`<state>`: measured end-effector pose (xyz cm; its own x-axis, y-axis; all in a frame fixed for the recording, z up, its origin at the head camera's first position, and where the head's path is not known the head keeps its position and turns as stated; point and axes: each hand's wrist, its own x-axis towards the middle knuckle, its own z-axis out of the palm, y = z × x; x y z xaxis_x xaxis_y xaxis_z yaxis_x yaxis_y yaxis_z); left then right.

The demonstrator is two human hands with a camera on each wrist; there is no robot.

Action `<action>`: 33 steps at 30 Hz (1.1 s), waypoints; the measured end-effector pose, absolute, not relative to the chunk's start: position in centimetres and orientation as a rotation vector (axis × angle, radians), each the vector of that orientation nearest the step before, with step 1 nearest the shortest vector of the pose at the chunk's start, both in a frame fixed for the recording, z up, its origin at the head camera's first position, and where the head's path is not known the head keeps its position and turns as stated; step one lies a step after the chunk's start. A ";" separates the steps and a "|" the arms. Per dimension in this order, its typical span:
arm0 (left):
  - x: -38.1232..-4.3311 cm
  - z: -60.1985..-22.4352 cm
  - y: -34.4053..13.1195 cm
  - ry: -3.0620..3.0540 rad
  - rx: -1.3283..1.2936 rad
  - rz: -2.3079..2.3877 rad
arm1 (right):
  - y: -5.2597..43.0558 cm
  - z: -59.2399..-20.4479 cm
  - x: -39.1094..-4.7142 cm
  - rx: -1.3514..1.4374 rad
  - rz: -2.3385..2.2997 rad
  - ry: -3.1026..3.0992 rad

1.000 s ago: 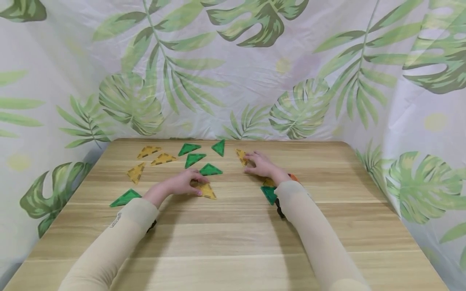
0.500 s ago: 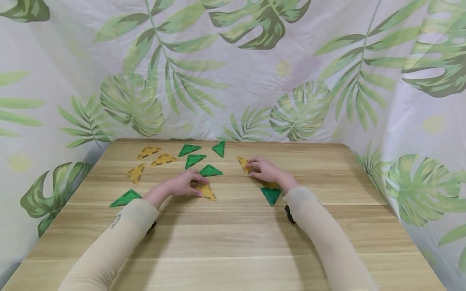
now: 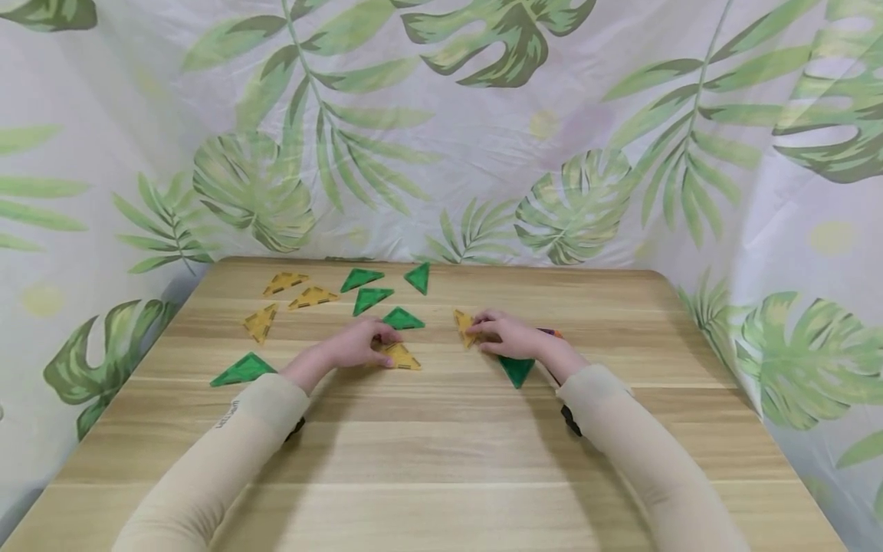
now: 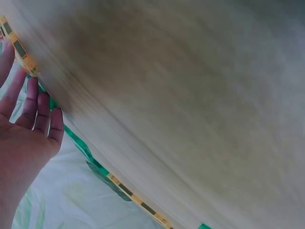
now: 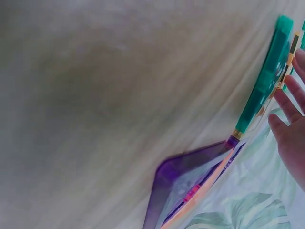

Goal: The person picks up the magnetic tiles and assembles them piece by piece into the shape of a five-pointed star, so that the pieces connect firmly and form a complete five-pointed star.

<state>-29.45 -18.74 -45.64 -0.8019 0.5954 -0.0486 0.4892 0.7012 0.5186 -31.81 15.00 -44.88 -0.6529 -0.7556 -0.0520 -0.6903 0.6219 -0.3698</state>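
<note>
In the head view my left hand (image 3: 360, 343) holds a yellow translucent triangle tile (image 3: 405, 357) by its left side, thumb and fingertips at its edges. The left wrist view shows this hand's fingers (image 4: 31, 102) at the edge of that yellow tile (image 4: 20, 50). My right hand (image 3: 512, 337) has its fingertips and thumb on another yellow triangle tile (image 3: 463, 326), a short way right of the first. Below the right hand lies a green triangle tile (image 3: 516, 372), partly hidden by it. A purple tile (image 5: 167, 174) lies near the right wrist, an orange one against it.
Several green triangle tiles (image 3: 373, 299) lie towards the back of the wooden table (image 3: 428, 460). Several yellow triangle tiles (image 3: 313, 297) are at the back left. One green tile (image 3: 243, 369) lies beside the left wrist. A leaf-printed cloth (image 3: 476, 138) hangs behind the table.
My right hand has drawn its yellow tile back across the table towards me. The left hand has shifted its yellow tile slightly to the right. The head view has tilted a little.
</note>
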 end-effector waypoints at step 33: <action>-31.6 -45.8 -16.5 2.676 0.982 0.698 | 14.3 -45.4 -32.2 -0.957 -0.395 2.724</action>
